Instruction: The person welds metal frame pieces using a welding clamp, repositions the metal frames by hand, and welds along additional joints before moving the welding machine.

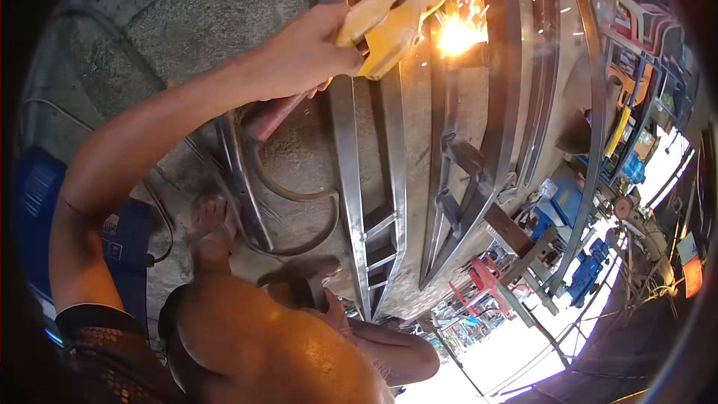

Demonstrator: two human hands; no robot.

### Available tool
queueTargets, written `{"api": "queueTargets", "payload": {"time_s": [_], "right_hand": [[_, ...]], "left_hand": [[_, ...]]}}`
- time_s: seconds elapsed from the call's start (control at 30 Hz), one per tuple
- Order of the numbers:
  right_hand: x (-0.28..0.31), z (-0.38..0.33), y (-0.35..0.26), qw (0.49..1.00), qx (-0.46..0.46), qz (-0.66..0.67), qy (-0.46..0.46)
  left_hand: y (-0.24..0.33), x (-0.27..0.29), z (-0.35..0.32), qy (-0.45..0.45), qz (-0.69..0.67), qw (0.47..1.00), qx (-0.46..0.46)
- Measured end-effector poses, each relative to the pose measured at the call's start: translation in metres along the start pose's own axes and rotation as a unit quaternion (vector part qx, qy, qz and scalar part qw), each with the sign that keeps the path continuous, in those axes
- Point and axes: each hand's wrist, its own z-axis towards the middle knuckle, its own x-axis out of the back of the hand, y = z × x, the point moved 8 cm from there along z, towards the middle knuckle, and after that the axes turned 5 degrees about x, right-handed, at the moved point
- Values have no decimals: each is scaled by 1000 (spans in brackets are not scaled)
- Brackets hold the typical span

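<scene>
My left hand (303, 52) is shut on a yellow welding electrode holder (389, 19) with a reddish handle end (273, 116). Its jaws point right at a bright welding arc (456, 34) that throws sparks over a steel frame of long curved bars (344, 172) lying on the concrete floor (209, 22). A dark cable (299, 196) loops from the handle across the floor. My bare foot (209, 228) and knee (269, 344) are below the hand. My right hand is out of view.
A blue machine (120, 243) sits at the left by my arm. Dark clamps (464, 161) grip the frame bars. Blue motors (591, 273), a red tool (486, 277) and shelves of gear (636, 105) crowd the right side.
</scene>
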Motion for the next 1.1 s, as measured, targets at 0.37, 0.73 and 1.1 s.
{"api": "queueTargets", "payload": {"time_s": [0.37, 0.73, 1.1], "right_hand": [[4, -3, 14, 997, -19, -77, 23], [7, -10, -11, 996, 45, -46, 62], [3, -1, 2, 998, 10, -55, 11]], "left_hand": [[-2, -5, -3, -36, 34, 999, 25], [-1, -1, -4, -3, -10, 1000, -5], [-8, -6, -4, -15, 9, 1000, 15]]}}
